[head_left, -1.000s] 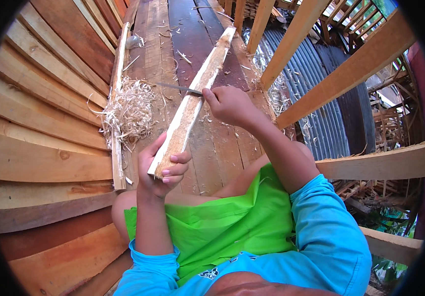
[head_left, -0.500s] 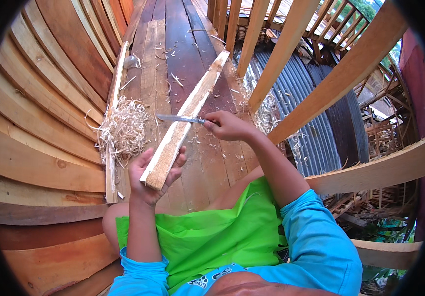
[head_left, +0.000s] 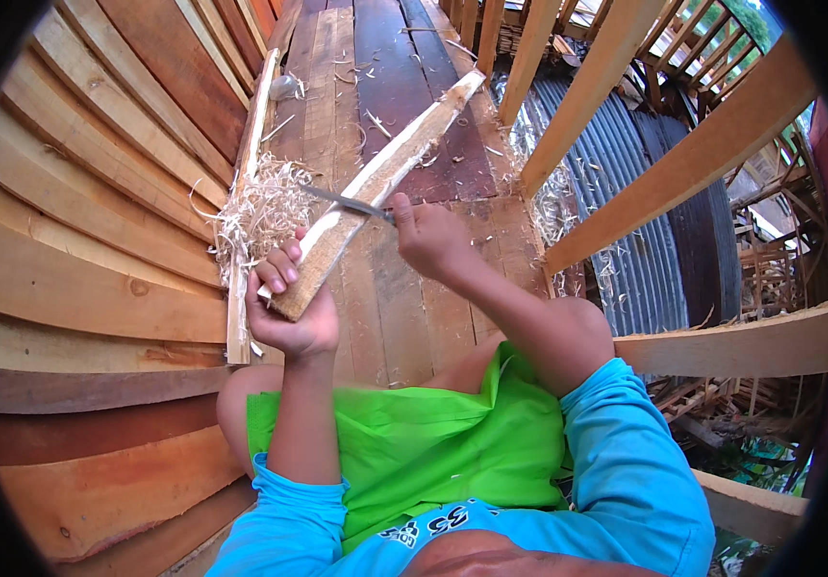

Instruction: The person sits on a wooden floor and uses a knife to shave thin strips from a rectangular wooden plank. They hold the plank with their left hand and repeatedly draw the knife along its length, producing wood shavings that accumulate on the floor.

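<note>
A long, rough strip of pale wood [head_left: 376, 188] slants away from me, its far end toward the right railing. My left hand [head_left: 294, 303] is wrapped round its near end, with fingers over the left edge and palm beneath. In my right hand [head_left: 431, 236] is a knife [head_left: 349, 202], its fist closed on the handle. The blade lies across the wood's upper face, pointing left. Where the blade meets the wood, I cannot tell how deep it bites.
Curled wood shavings [head_left: 265, 212] are heaped beside the left plank wall [head_left: 97, 231], by a narrow batten [head_left: 241, 298]. More shavings lie scattered on the plank floor [head_left: 385, 317]. Wooden railing posts [head_left: 674, 163] stand at right, with corrugated metal sheeting [head_left: 616, 183] beyond and below.
My left hand has turned, and its fingers now curl over the wood's near end. The right hand has rolled with the knife, whose blade now tilts differently. The whole view has shifted slightly.
</note>
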`<state>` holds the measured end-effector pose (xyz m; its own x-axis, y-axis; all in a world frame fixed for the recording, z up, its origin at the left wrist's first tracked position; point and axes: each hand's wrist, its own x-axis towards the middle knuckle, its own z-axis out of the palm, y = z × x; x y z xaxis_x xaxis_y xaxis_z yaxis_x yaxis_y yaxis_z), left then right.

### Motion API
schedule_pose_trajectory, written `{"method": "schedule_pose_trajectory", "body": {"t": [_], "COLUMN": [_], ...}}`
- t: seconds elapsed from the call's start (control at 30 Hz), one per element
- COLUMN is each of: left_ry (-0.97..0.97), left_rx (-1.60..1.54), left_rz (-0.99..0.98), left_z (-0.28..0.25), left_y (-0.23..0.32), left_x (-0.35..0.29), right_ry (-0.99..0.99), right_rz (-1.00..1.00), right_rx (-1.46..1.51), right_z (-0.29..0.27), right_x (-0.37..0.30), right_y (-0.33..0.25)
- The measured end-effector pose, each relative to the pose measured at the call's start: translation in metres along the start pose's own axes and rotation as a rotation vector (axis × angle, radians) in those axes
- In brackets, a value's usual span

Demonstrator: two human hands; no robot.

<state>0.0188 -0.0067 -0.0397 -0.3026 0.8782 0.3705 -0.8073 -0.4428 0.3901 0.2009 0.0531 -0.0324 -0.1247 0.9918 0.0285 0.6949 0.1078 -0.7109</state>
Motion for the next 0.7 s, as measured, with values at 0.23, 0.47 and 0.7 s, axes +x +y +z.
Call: {"method": "schedule_pose_trajectory", "body": {"t": [0.23, 0.47, 0.7], "left_ry": [0.375, 0.371, 0.298], "left_rx": [-0.124, -0.114, -0.075], "left_rz": [0.020, -0.014, -0.035], "left_z": [0.004, 0.001, 0.009], "left_y": [0.003, 0.003, -0.001], "left_x": [-0.010, -0.005, -0.007], "right_ry": [0.110, 0.172, 0.222], "right_rz": [0.026, 0.060, 0.070], "right_rx": [-0.157, -0.185, -0.292], "right_z": [0.021, 0.015, -0.001], "right_x": [0.004, 0.032, 0.055], "right_y": [-0.020, 0.016, 0.040]}}
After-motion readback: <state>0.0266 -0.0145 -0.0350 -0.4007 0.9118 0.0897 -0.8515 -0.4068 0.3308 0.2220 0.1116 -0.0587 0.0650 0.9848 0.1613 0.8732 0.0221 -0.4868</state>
